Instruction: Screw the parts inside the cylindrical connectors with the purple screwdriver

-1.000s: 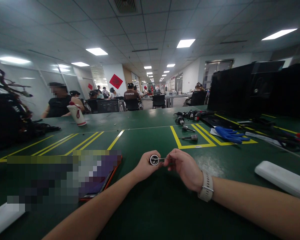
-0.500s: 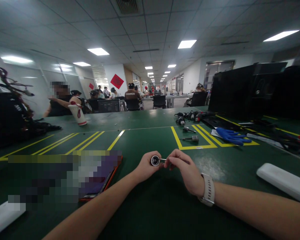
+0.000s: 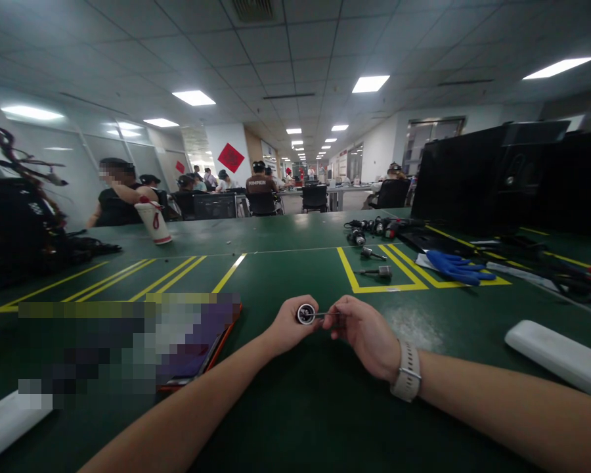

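Observation:
My left hand (image 3: pixel 286 326) is closed around a small round connector (image 3: pixel 306 314), its silvery rim and dark hollow end facing me. From the right, a thin metal rod (image 3: pixel 326 313) reaches to the connector's open end. How far it goes in is too small to tell. The thumb and fingertips of my right hand (image 3: pixel 364 332) pinch this rod, and a pale watch band is on that wrist. Beyond the hands, two small metal parts with thin shafts, a nearer one (image 3: pixel 385 271) and a farther one (image 3: pixel 368 253), lie inside a yellow-taped box on the green table (image 3: pixel 295 407).
Several cabled connectors (image 3: pixel 359 236) lie at the back right, by a blue glove (image 3: pixel 448 266) and a black computer case (image 3: pixel 465 177). A paper cup (image 3: pixel 153 223) stands back left. White bars (image 3: pixel 556 351) lie at both sides. A person (image 3: pixel 121 197) sits beyond the table.
My right hand's fingers have shifted slightly right along the rod and loosened out, showing more of it. My left hand and the connector stay nearly still. The person at back left has raised an arm.

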`<control>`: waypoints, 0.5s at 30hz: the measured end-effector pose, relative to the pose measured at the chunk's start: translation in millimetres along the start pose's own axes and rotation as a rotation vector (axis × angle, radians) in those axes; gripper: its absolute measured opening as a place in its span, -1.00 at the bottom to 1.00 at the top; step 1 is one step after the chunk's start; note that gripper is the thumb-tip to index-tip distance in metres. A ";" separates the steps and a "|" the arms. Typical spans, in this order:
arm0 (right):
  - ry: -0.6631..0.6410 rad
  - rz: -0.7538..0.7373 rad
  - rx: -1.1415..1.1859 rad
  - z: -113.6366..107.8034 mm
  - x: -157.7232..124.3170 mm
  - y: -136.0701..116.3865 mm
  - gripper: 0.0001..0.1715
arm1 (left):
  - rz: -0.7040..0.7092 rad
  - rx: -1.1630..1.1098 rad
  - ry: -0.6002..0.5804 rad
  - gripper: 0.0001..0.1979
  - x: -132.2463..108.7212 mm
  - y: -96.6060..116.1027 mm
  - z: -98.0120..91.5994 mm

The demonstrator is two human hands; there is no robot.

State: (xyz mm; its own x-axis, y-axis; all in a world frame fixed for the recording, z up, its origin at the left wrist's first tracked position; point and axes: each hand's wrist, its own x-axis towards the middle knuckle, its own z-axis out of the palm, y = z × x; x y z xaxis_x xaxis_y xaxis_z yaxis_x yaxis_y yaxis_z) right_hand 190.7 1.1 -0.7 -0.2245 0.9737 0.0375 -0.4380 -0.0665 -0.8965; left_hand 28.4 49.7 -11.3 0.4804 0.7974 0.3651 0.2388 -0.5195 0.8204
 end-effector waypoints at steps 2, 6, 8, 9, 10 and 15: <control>-0.001 -0.049 -0.049 1.4 -1.0 -2.7 -0.89 | 0.002 0.021 -0.009 -0.83 -0.2 -0.7 0.0; -0.024 -0.253 -0.317 2.4 -1.7 -10.3 -0.86 | -0.002 0.090 -0.031 -0.86 -1.0 -1.0 -0.2; -0.037 -0.347 -0.480 1.5 -1.6 -13.3 -0.84 | 0.000 0.144 -0.033 -0.86 -1.3 -1.1 -0.2; -0.045 -0.385 -0.557 1.1 -1.8 -14.4 -0.83 | 0.004 0.173 -0.031 -0.87 -1.4 -1.1 -0.1; -0.060 -0.417 -0.633 0.7 -2.4 -15.2 -0.82 | 0.008 0.202 -0.029 -0.87 -1.4 -1.2 0.1; -0.152 -0.558 -1.026 3.2 -9.1 -18.8 -0.83 | 0.039 0.324 -0.042 -0.92 -1.7 0.1 0.9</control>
State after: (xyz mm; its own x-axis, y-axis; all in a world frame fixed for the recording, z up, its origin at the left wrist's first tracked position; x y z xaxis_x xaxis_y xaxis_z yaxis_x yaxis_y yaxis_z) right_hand 198.2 -7.2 17.2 -0.3551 0.7721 0.5270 0.3818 0.6344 -0.6722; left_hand 28.4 48.0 -12.3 0.5271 0.7651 0.3699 0.4723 -0.6256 0.6209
